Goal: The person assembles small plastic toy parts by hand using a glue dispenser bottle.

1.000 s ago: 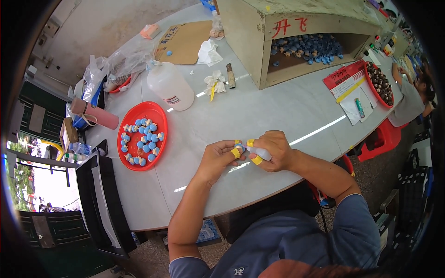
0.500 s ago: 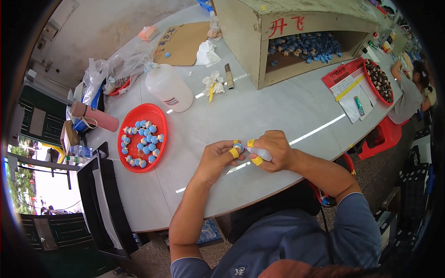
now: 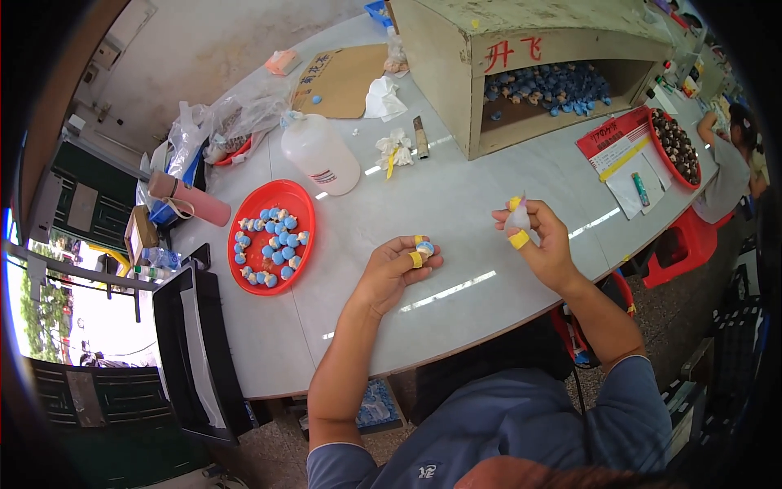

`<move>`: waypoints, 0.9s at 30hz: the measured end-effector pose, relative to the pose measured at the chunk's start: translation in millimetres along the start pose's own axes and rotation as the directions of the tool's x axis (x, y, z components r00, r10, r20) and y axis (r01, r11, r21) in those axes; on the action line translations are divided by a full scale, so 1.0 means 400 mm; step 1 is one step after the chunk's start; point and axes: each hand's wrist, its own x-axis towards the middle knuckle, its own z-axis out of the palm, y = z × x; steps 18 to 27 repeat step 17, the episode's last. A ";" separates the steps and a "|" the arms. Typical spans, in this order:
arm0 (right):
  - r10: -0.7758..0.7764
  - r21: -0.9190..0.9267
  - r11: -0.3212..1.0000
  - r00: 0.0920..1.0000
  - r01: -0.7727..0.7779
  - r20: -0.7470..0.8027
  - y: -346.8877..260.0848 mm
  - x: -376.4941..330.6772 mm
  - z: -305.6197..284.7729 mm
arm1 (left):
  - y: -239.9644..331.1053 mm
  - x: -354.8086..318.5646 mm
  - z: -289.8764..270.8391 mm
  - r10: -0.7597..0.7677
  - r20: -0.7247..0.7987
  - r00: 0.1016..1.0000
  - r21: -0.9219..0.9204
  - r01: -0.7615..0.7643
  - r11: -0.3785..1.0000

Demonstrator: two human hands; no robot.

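Between its thumb and fingers, my left hand (image 3: 389,270) pinches a small blue-and-cream figure piece (image 3: 424,248) above the table. Yellow tape wraps its thumb and a fingertip. To the right and apart from it, my right hand (image 3: 547,248) is closed around a small translucent squeeze bottle (image 3: 519,218), its thin nozzle upward. Yellow tape is on these fingers too. Left of my left hand sits a red plate (image 3: 277,194) with several similar blue-and-cream pieces (image 3: 283,238) arranged in curved rows.
A large white plastic bottle (image 3: 320,155) stands behind the plate, near a pink flask (image 3: 191,201). An open-fronted box (image 3: 481,122) holds a heap of blue pieces. Crumpled tissue (image 3: 394,150) lies mid-table. At right are a red bowl (image 3: 692,181) of brown pieces and another person (image 3: 721,175).
My right hand has drawn the squeeze bottle away from the piece, to the right and up, tipping its nozzle upward. My left hand keeps its pinch. The view has shifted slightly.
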 end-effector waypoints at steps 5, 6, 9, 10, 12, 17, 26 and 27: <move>-0.047 -0.224 0.975 0.975 -0.003 -0.219 0.037 -0.082 -0.195 | 0.002 0.009 0.006 -0.007 0.006 1.000 -0.082 0.007 0.997; -0.029 -0.245 0.968 0.950 -0.051 -0.312 0.033 -0.098 -0.238 | 0.004 0.007 0.010 -0.004 0.012 1.000 -0.064 0.005 0.998; -0.070 -0.334 0.931 0.825 -0.147 -0.560 0.017 -0.146 -0.389 | 0.002 0.009 0.019 0.001 0.039 0.999 -0.029 0.000 1.000; -0.059 -0.371 0.900 0.776 -0.231 -0.628 0.020 -0.152 -0.426 | 0.000 0.010 0.017 0.016 0.028 0.999 -0.018 -0.015 1.000; -0.164 -0.473 0.833 0.689 -0.287 -0.706 0.070 -0.182 -0.550 | -0.006 0.010 0.014 0.033 0.020 0.999 0.016 -0.033 0.999; -0.163 -0.477 0.737 0.559 -0.478 -0.813 0.086 -0.195 -0.699 | -0.015 0.005 -0.006 0.049 0.009 0.999 0.068 -0.050 0.996; -0.163 -0.477 0.737 0.559 -0.478 -0.813 0.086 -0.195 -0.699 | -0.015 0.005 -0.006 0.049 0.009 0.999 0.068 -0.050 0.996; -0.163 -0.477 0.737 0.559 -0.478 -0.813 0.086 -0.195 -0.699 | -0.015 0.005 -0.006 0.049 0.009 0.999 0.068 -0.050 0.996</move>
